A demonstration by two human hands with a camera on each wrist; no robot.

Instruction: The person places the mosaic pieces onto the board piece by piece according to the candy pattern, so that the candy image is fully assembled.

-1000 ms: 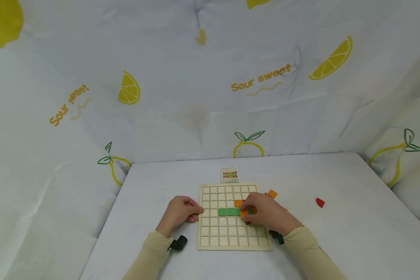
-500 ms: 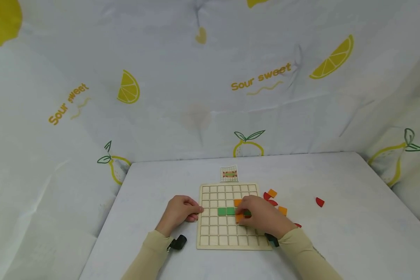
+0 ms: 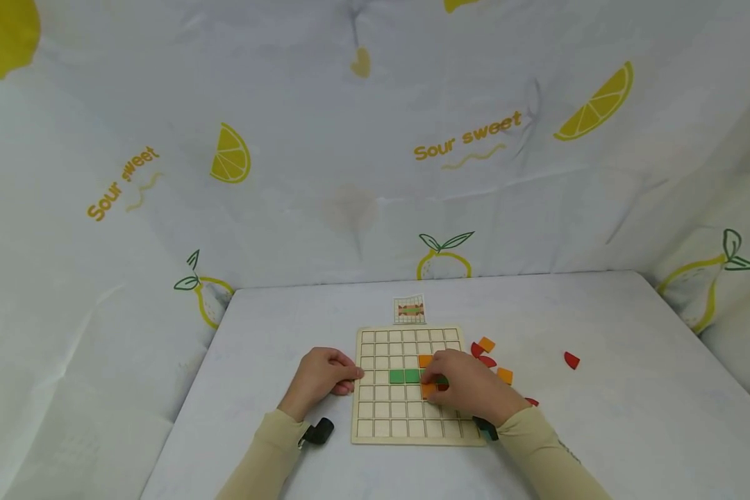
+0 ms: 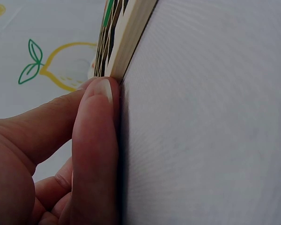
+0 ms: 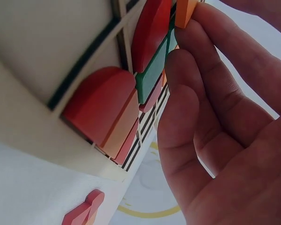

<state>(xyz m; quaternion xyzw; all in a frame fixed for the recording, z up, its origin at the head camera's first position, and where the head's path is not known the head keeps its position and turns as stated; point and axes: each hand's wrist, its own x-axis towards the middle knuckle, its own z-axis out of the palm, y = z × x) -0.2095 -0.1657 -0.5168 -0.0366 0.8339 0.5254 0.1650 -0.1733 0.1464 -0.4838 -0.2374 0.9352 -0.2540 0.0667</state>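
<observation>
A wooden grid board (image 3: pixel 373 435) lies flat on the table, with green tiles (image 3: pixel 405 376) in its middle row and an orange square (image 3: pixel 425 361) above them. My right hand (image 3: pixel 475 385) is over the board, its thumb and fingers pinching an orange square tile (image 5: pixel 184 13) just below the green row. Beneath that hand, the right wrist view shows red quarter-round pieces (image 5: pixel 100 103) and a dark green tile (image 5: pixel 151 77) set in the grid. My left hand (image 3: pixel 321 378) holds the board's left edge between thumb and index finger.
Behind the board lies a small pattern card (image 3: pixel 409 310). Loose orange squares (image 3: pixel 504 376) and red quarter-rounds (image 3: pixel 487 361) lie right of the board. One red piece (image 3: pixel 571 360) sits farther off to the right. A lemon-print cloth (image 3: pixel 325 173) hangs behind the table.
My right hand has moved a little left and nearer with the orange tile, uncovering loose pieces beside the board. In the last half second it has barely moved. The left hand stays put.
</observation>
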